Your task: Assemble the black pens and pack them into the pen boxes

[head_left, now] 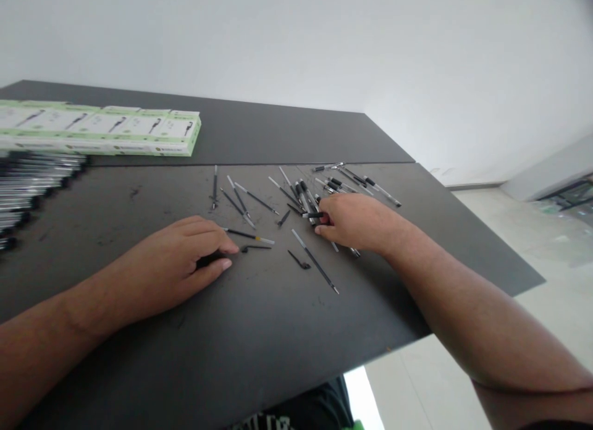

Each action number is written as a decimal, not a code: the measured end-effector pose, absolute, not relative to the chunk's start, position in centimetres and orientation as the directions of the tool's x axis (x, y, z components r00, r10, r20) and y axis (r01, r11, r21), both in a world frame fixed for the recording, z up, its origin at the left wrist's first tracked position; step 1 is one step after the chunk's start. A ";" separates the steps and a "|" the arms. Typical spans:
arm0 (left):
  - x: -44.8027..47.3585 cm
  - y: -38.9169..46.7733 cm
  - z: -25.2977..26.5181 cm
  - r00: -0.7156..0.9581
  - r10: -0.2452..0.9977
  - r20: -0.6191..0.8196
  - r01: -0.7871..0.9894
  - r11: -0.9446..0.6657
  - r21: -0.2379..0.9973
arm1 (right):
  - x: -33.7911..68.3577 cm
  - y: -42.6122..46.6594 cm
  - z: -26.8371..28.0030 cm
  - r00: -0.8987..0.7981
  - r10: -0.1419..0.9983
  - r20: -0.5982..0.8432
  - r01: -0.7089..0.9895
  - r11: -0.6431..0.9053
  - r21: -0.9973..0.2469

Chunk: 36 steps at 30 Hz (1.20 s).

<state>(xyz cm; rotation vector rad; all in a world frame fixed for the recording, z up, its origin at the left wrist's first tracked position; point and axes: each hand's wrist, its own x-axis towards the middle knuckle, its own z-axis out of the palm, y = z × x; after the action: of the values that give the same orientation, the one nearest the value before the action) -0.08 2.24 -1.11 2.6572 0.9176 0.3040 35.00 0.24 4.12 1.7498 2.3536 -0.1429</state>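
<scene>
My right hand [354, 219] pinches a pen barrel with a black grip [313, 215]; its other end is hidden by the fingers. It is at a pile of clear pen barrels with black grips [303, 195], some partly covered by the hand. My left hand [188, 263] rests on the table, thumb and forefinger apart, holding nothing. Near its fingertips lie a refill with a yellowish band [250, 235] and a black pen cap with a clip [256, 248]. Between the hands are a longer refill [315, 261] and another black cap [299, 259].
Several loose refills [238, 196] lie across the middle of the grey table [259, 331]. White and green boxes [152, 132] stand in a row at the back left. Below them is a stack of pens [37, 183]. The table's right edge drops to a pale floor [491, 214].
</scene>
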 end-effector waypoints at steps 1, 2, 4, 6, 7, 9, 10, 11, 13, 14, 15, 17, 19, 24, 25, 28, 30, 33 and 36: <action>-0.1 2.2 -1.1 0.770 0.631 0.099 0.564 -0.744 0.357 | 35.0 0.3 4.1 -0.260 0.939 -0.225 0.959 0.277 0.050; -0.2 2.3 -1.2 0.768 0.632 0.105 0.564 -0.744 0.358 | 35.0 0.3 4.1 -0.245 0.942 -0.229 0.963 0.264 0.057; -0.2 2.3 -1.3 0.766 0.631 0.124 0.557 -0.747 0.363 | 34.9 0.4 4.0 -0.220 0.947 -0.234 0.967 0.243 0.075; -0.1 2.4 -1.3 0.765 0.630 0.136 0.549 -0.748 0.373 | 34.8 0.5 4.0 -0.198 0.951 -0.238 0.970 0.225 0.093; -0.1 2.4 -1.3 0.763 0.631 0.139 0.549 -0.746 0.376 | 34.7 0.6 4.0 -0.188 0.952 -0.242 0.971 0.217 0.101; 0.0 2.4 -1.3 0.758 0.638 0.136 0.556 -0.741 0.378 | 34.5 0.8 4.0 -0.172 0.953 -0.251 0.972 0.206 0.115; 0.0 2.4 -1.2 0.758 0.638 0.138 0.555 -0.741 0.377 | 34.4 0.9 4.1 -0.167 0.952 -0.255 0.972 0.202 0.120; 0.0 2.4 -1.2 0.759 0.635 0.141 0.553 -0.744 0.375 | 34.4 0.9 4.1 -0.162 0.952 -0.259 0.972 0.199 0.123; 0.0 2.3 -1.2 0.764 0.628 0.151 0.544 -0.752 0.372 | 34.4 1.0 4.1 -0.157 0.951 -0.265 0.973 0.195 0.125; 0.0 2.3 -1.2 0.765 0.625 0.155 0.541 -0.755 0.372 | 34.4 1.0 4.1 -0.158 0.950 -0.268 0.973 0.196 0.123; 0.0 2.3 -1.1 0.766 0.623 0.159 0.538 -0.756 0.373 | 34.4 1.0 4.1 -0.162 0.950 -0.268 0.972 0.200 0.123; 0.1 2.3 -1.1 0.764 0.624 0.163 0.535 -0.755 0.379 | 34.5 1.0 4.0 -0.173 0.950 -0.258 0.970 0.210 0.123; 0.1 2.3 -1.1 0.765 0.624 0.163 0.534 -0.754 0.383 | 34.7 1.0 3.9 -0.180 0.953 -0.242 0.969 0.214 0.124; 0.3 2.3 -1.0 0.770 0.618 0.158 0.533 -0.759 0.373 | 35.1 0.9 3.7 -0.195 0.955 -0.223 0.964 0.229 0.136; 0.3 2.2 -0.9 0.770 0.618 0.156 0.534 -0.760 0.370 | 35.1 0.9 3.7 -0.193 0.955 -0.226 0.963 0.229 0.143; 0.4 2.1 -0.9 0.777 0.610 0.153 0.532 -0.767 0.358 | 34.9 0.9 3.6 -0.182 0.956 -0.231 0.961 0.223 0.164; 0.5 2.1 -0.8 0.785 0.602 0.148 0.527 -0.774 0.351 | 34.7 1.0 3.6 -0.180 0.956 -0.232 0.959 0.224 0.175; 0.5 2.1 -0.7 0.790 0.598 0.131 0.531 -0.776 0.342 | 34.6 1.1 3.5 -0.176 0.956 -0.235 0.958 0.222 0.184; 0.5 2.1 -0.7 0.791 0.600 0.121 0.536 -0.775 0.335 | 34.8 1.2 3.4 -0.169 0.955 -0.243 0.960 0.215 0.178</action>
<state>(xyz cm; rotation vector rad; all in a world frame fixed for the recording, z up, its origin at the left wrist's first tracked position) 0.55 2.11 -0.72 2.6976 0.8751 0.3200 34.76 1.19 3.42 1.7979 2.1937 -0.0235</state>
